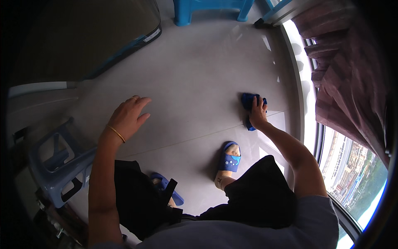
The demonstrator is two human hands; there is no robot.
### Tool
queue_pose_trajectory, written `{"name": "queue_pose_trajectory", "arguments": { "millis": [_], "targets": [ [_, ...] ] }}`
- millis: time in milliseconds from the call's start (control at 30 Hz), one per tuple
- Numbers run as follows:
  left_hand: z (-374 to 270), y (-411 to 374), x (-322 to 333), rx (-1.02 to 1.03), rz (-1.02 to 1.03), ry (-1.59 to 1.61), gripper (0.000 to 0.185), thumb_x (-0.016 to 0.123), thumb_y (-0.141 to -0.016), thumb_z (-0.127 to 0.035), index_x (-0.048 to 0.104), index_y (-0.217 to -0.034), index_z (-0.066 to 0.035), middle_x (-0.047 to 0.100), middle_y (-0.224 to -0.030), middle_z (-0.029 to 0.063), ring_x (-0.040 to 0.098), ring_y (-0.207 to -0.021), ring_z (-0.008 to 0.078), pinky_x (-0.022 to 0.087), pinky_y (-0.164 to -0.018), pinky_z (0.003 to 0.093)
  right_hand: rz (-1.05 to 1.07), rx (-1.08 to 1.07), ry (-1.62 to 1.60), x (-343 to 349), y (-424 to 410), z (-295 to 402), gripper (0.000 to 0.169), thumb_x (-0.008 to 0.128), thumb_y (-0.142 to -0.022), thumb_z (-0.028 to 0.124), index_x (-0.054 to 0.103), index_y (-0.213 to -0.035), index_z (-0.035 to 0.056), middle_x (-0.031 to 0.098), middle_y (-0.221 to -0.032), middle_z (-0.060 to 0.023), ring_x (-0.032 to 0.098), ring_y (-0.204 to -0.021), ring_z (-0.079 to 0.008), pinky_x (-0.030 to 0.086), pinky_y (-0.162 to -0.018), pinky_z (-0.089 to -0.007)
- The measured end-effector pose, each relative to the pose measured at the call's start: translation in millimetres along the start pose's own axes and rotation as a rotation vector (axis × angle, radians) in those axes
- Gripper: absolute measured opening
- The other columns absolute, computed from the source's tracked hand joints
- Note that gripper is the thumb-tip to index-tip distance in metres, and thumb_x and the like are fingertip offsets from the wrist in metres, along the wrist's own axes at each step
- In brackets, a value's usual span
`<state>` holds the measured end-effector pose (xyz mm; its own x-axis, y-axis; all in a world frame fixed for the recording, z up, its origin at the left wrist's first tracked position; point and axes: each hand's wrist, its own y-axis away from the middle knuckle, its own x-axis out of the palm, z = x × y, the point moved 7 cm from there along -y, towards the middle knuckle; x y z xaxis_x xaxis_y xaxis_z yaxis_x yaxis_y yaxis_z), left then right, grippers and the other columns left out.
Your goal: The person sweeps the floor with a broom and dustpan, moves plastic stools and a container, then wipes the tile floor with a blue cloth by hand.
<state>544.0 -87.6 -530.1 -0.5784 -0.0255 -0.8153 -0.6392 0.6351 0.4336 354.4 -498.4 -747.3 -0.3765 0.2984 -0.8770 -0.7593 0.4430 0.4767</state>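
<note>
A dark blue cloth lies bunched on the grey tiled floor, right of centre. Pressed onto it from above is my right hand, its fingers spread over the folds; part of the cloth shows below the palm. My left hand hangs above the floor on the left, empty, with thumb and fingers apart. It wears a ring, and a gold-coloured bangle circles that wrist. Below the cloth, my foot stands in a blue slipper; the other slipper is partly hidden by my dark trousers.
A grey-blue plastic stool lies tipped at the left. A bright blue stool stands at the top, beside a large dark box-shaped object. Along the right run a window sill, glass and a mauve curtain.
</note>
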Motion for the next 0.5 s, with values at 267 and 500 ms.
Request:
{"name": "queue_pose_trajectory", "arguments": {
  "millis": [267,500],
  "targets": [
    [-69,-9,-31,0.265,-0.239,0.201,0.034,0.065,-0.088,-0.012,0.055,-0.121,-0.005,0.063,-0.111,0.0136,0.063,-0.099,0.0305,0.051,-0.086,0.0382,-0.217,-0.082,-0.084,-8,15,156,0.071,0.069,-0.082,0.022,0.036,-0.143,0.0133,0.035,-0.144,-0.0143,0.034,-0.127,-0.0431,0.044,-0.098,-0.0504],
    [-35,-4,-6,0.222,-0.097,0.149,0.032,0.065,-0.088,-0.013,0.057,-0.118,-0.005,0.064,-0.109,0.0129,0.063,-0.099,0.0304,0.051,-0.088,0.0382,-0.214,-0.498,-0.841,21,67,216,0.041,0.063,-0.074,-0.001,0.06,-0.114,0.0097,0.059,-0.118,-0.0098,0.055,-0.114,-0.0301,0.047,-0.096,-0.0398]
  ]
}}
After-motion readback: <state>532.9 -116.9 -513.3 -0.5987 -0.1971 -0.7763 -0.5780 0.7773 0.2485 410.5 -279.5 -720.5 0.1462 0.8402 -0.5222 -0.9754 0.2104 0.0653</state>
